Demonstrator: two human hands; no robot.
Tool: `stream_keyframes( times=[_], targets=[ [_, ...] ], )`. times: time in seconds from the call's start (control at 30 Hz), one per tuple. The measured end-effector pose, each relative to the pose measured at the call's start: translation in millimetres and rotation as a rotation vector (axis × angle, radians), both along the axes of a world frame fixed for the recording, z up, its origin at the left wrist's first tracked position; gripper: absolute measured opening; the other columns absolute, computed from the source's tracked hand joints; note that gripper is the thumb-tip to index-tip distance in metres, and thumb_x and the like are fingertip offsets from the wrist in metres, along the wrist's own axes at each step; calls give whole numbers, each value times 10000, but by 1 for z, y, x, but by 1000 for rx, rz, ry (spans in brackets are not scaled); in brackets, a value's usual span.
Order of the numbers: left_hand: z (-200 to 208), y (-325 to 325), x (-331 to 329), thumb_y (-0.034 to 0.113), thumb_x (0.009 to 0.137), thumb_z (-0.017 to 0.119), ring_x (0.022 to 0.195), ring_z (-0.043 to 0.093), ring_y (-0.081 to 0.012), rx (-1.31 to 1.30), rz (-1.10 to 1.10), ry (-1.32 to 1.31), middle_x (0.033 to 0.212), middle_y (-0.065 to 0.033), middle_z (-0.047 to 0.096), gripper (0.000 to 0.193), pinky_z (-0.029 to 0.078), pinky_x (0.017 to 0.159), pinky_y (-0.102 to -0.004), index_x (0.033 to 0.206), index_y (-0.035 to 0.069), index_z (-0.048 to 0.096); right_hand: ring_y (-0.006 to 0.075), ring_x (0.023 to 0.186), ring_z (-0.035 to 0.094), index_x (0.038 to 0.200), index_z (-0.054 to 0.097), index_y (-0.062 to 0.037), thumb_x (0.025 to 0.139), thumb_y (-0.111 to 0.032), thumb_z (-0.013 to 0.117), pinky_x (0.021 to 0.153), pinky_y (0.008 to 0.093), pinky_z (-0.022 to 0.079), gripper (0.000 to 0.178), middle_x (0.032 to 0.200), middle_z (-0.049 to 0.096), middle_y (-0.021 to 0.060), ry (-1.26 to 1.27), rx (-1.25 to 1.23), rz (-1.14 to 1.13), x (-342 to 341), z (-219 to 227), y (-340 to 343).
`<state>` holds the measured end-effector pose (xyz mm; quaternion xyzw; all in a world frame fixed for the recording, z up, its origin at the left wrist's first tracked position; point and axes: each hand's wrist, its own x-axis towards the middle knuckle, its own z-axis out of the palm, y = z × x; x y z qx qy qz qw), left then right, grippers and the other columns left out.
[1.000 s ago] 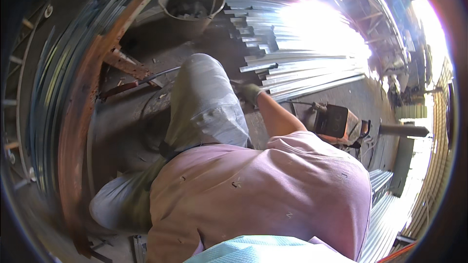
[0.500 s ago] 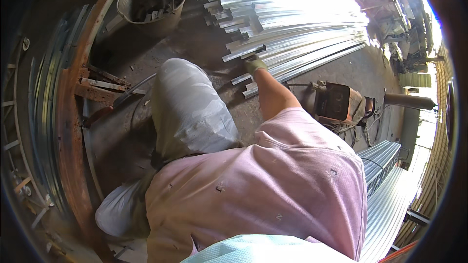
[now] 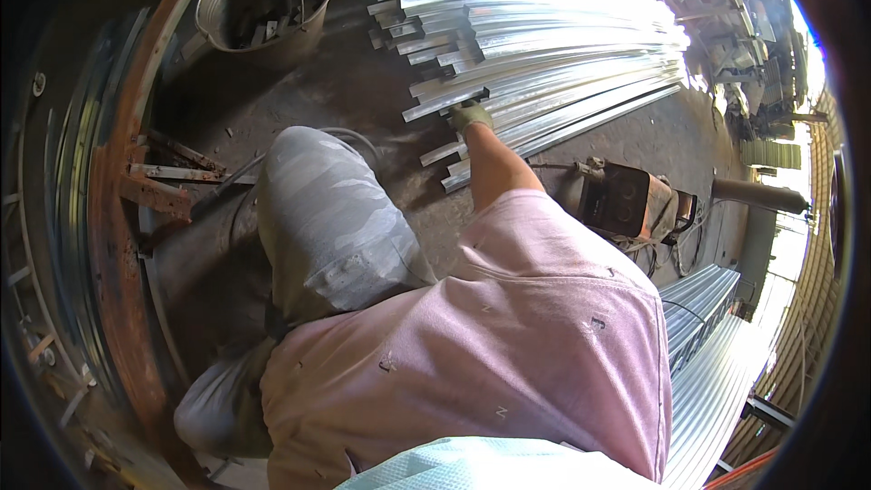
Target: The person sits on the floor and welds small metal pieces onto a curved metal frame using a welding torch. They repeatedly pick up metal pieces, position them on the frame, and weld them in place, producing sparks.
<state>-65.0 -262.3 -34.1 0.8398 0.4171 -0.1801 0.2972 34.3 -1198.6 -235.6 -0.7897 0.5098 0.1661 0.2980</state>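
Gloved right hand [image 3: 469,115] at the staggered left ends of the galvanized steel channels [image 3: 553,77].
Its fingers look partly curled over one channel end, though whether they grip it cannot be told; the left hand is out of view, its state unknown. The channels lie side by side ahead, between a metal bucket [image 3: 313,29] of offcuts [image 3: 263,32] and an orange-and-black welding machine [image 3: 626,202]; a rusty steel beam [image 3: 127,308] runs along the left.
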Motion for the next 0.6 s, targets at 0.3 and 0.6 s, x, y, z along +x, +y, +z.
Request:
stream_keyframes(
  times=[0.3, 0.6],
  targets=[
    [7, 10, 0, 478, 1145, 580, 1383, 585, -334, 18, 18, -2, 1533, -232, 615, 654, 434, 1178, -444, 1527, -52, 614, 400, 1313, 742, 1667, 583, -186, 992, -636, 780, 1109, 463, 576, 835, 1394, 770, 275, -199, 217, -69, -92, 34, 162],
    [6, 18, 0, 442, 1157, 579, 1456, 565, -343, -13, 16, -41, 1598, -246, 586, 652, 416, 1241, -440, 1570, -63, 588, 322, 1284, 734, 1543, 695, -142, 969, -458, 789, 1087, 441, 568, 662, 1395, 782, 158, -279, 193, -91, -46, 41, 128]
  ],
)
